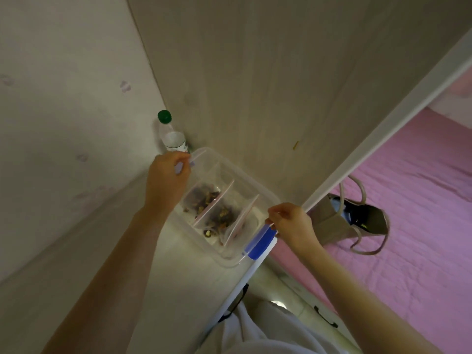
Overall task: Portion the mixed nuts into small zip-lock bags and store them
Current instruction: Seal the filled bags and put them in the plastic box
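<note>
**Both hands on the clips of the nut box**

Left hand [167, 177] is at the far end of the clear plastic box [268, 200], fingers curled round the pale blue far clip [179, 167]. Right hand [291, 223] is at the near end, with thumb and fingertips pinching the top edge of the darker blue near clip [259, 242]. So each hand is grasping a clip, one per end. Honestly can't tell whether a lid is sitting on the box or not, the plastic is too see-through.

Inside the box, three small zip-lock bags [231, 200] stand upright in a row, side by side, zip strips up. The mixed nuts [208, 198] are piled in the bottom of the bags. They show best in the two bags nearer the left hand, while the third bag is hard to make out.

The box sits on a pale desk top [153, 264], close to its right edge and against a wooden panel [255, 85]. Just behind the far end, in the corner, stands a clear bottle [173, 141] with a green cap [164, 116]. Off to the right and lower down, a grey tote bag [329, 221] rests open on a pink bedspread [408, 200], well apart from the box.
</note>
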